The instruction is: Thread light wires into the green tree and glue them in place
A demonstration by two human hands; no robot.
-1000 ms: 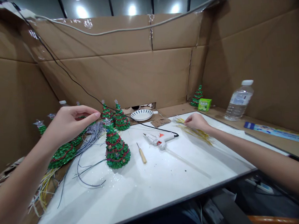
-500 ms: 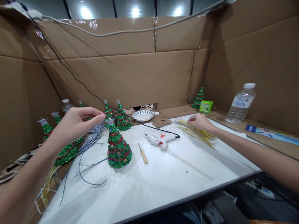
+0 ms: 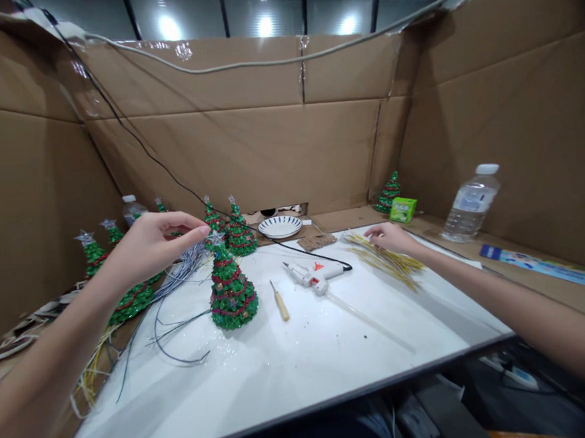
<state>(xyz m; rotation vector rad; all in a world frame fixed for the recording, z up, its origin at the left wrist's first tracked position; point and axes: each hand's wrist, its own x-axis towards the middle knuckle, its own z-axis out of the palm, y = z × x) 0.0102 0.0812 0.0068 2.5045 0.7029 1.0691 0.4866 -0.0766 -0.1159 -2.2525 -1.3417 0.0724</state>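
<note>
My left hand (image 3: pixel 149 246) hovers with thumb and fingers pinched together just left of the silver star on a small green Christmas tree (image 3: pixel 231 291) standing on the white board (image 3: pixel 303 372). What the pinch holds is too small to make out. My right hand (image 3: pixel 392 237) rests on a bundle of thin yellow strands (image 3: pixel 388 260) at the board's far right, fingers curled over them. A white glue gun (image 3: pixel 316 275) and a wooden-handled awl (image 3: pixel 279 303) lie between the hands.
More green trees (image 3: pixel 233 228) stand at the back left, with grey wires (image 3: pixel 177 287) spilling over the board. A striped plate (image 3: pixel 279 226), a green box (image 3: pixel 403 208), a lone tree (image 3: pixel 387 192) and a water bottle (image 3: pixel 472 204) sit further back. Cardboard walls enclose the bench.
My left hand has shifted slightly right toward the tree's star. My right hand has slid a little further back along the yellow strands. The view has risen slightly.
</note>
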